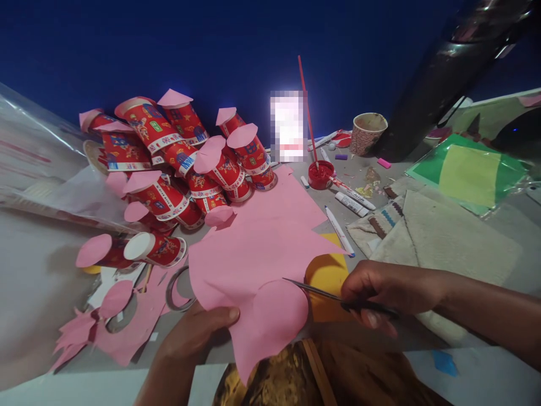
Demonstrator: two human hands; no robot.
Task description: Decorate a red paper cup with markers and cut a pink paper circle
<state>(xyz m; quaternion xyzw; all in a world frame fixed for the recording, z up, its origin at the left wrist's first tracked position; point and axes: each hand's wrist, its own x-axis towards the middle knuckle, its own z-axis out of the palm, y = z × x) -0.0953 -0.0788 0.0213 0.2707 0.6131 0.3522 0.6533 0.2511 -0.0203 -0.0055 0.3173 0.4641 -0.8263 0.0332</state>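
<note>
A large sheet of pink paper point(253, 242) reaches over the front of the table, and a rounded flap is partly cut in its lower part. My left hand point(203, 327) grips the sheet's lower left edge, thumb on top and fingers hidden beneath. My right hand point(376, 296) is closed round the handles of dark scissors point(321, 292). Their blades point left and lie at the curved cut line, at the top of the flap. Yellow paper point(327, 276) lies under the sheet, just left of my right hand.
Red paper cups point(160, 197) with pink paper tops are piled at back left. A roll of tape point(180, 288) and pink offcuts point(122, 332) lie left. A red paint pot point(320, 175) with a brush, a white marker point(339, 231) and a folded cloth point(456, 231) are right.
</note>
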